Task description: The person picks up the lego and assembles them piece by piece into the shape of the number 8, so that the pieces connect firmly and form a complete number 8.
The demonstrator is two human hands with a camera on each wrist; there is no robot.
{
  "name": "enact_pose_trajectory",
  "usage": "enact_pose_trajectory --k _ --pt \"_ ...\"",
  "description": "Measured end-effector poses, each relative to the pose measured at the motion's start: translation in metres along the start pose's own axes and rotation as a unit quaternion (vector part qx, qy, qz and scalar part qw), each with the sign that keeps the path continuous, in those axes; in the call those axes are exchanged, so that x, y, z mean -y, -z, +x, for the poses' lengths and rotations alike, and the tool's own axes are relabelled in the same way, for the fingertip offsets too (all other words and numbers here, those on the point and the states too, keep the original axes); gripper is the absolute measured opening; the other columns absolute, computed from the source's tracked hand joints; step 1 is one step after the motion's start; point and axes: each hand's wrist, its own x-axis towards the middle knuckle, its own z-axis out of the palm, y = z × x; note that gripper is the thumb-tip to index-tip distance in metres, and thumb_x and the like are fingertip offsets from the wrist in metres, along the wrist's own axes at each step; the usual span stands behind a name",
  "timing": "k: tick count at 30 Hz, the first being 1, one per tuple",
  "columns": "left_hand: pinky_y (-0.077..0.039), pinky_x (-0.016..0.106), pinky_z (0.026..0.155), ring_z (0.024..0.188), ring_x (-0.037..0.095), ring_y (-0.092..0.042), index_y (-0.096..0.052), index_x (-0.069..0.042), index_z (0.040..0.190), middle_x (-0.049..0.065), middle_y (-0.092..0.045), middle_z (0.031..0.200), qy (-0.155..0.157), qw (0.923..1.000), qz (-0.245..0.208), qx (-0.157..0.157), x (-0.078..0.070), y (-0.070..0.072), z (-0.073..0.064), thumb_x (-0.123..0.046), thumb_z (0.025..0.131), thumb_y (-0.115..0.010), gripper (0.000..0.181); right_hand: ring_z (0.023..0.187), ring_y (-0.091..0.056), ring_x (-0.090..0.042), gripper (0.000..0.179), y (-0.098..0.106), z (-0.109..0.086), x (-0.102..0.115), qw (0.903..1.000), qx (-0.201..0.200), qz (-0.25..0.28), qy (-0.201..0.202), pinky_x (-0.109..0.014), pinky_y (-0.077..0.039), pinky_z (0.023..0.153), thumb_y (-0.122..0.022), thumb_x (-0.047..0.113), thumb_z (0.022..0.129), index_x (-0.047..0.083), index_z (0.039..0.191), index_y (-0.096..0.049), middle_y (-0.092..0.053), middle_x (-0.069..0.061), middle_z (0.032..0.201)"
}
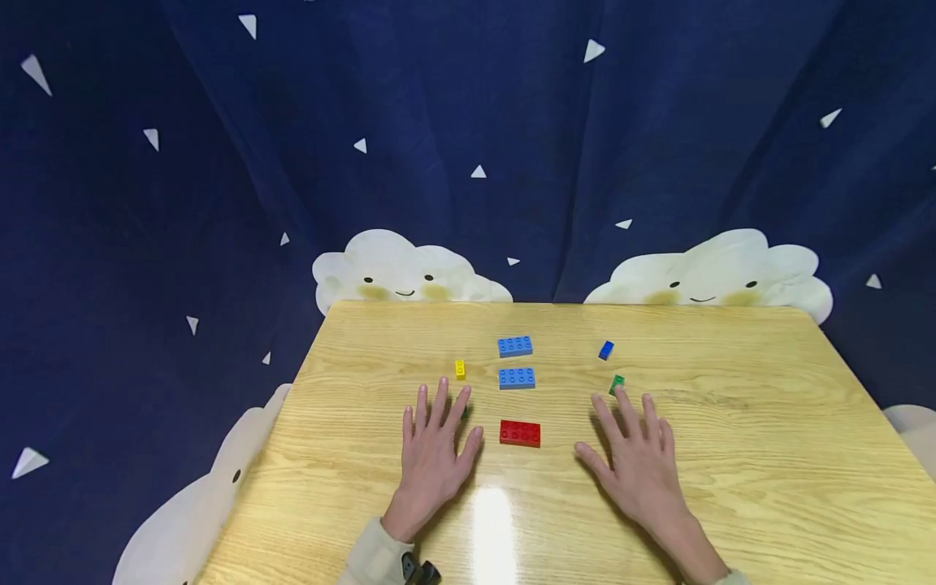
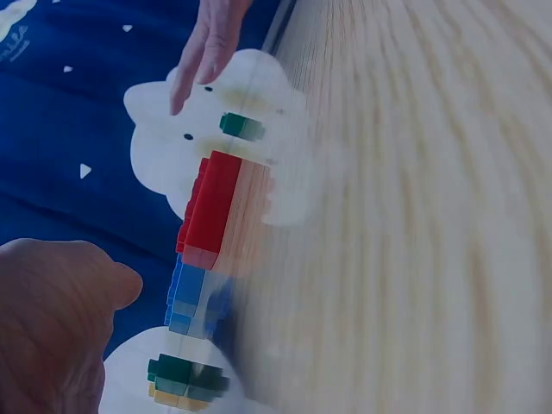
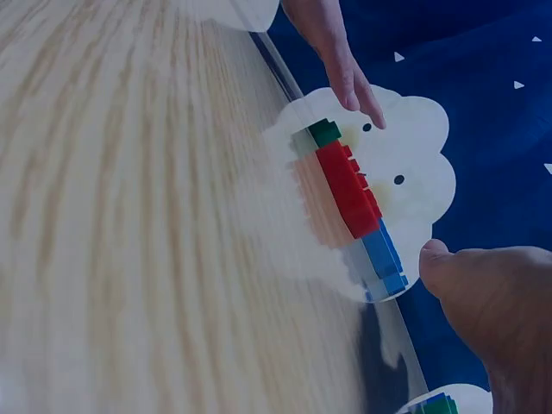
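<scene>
Both hands hover or rest low over the wooden table with fingers spread; contact with the tabletop I cannot tell. My left hand (image 1: 435, 463) holds nothing. Beside its index finger a dark green brick (image 1: 465, 412) is partly hidden, and a small yellow brick (image 1: 460, 370) lies beyond the fingertips. Nothing is in my right hand (image 1: 642, 471) either; its fingertips partly cover a small green brick (image 1: 617, 382). Between the hands lies a red brick (image 1: 520, 434), studs up. Two light blue bricks, a nearer one (image 1: 517, 379) and a farther one (image 1: 515, 347), lie behind it.
A small dark blue brick (image 1: 606, 350) lies at the back right of the wooden table (image 1: 768, 422). Cloud-shaped cushions (image 1: 409, 272) line the far edge, before a navy curtain (image 1: 468, 97) with white triangles. A dark device (image 1: 420, 570) sits at the left cuff.
</scene>
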Motion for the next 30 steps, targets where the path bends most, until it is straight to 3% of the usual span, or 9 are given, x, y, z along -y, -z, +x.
enact_pose_trajectory --k 14,20,26,30 --pt "-0.013 0.068 0.121 0.158 0.046 -0.012 -0.044 -0.021 0.16 0.014 -0.027 0.17 0.008 0.9993 -0.009 0.035 0.002 -0.002 0.005 -0.045 0.104 -0.056 0.062 0.155 -0.007 -0.053 0.076 -0.013 0.002 0.013 0.9993 0.033 0.014 0.013 -0.074 -0.012 0.115 -0.056 0.06 0.102 0.024 0.165 -0.033 -0.02 -0.016 0.171" --pt "-0.02 0.068 0.119 0.155 0.049 -0.019 -0.048 -0.014 0.157 0.02 -0.032 0.167 0.006 0.999 -0.01 0.043 0.006 -0.002 0.009 -0.04 0.105 -0.059 0.059 0.152 -0.015 -0.056 0.075 -0.027 0.004 0.019 0.9978 -0.005 0.039 0.054 -0.074 -0.016 0.111 -0.064 0.054 0.1 0.022 0.162 -0.038 -0.029 -0.018 0.167" --pt "-0.042 0.061 0.106 0.137 0.05 -0.044 -0.05 0.0 0.152 0.03 -0.043 0.155 0.004 0.9989 -0.025 0.038 0.008 0.002 0.016 -0.029 0.1 -0.069 0.063 0.149 -0.021 -0.056 0.074 -0.031 0.01 0.027 0.9961 -0.005 0.041 0.078 -0.072 -0.019 0.11 -0.067 0.051 0.099 0.02 0.161 -0.041 -0.032 -0.018 0.166" --pt "-0.048 0.055 0.099 0.123 0.046 -0.053 -0.055 0.004 0.145 0.029 -0.054 0.14 0.0 0.9992 -0.02 0.035 0.011 0.004 0.022 -0.024 0.097 -0.074 0.059 0.148 -0.023 -0.055 0.073 -0.034 0.014 0.029 0.996 0.002 0.039 0.08 -0.071 -0.02 0.109 -0.068 0.049 0.098 0.016 0.159 -0.044 -0.033 -0.02 0.165"
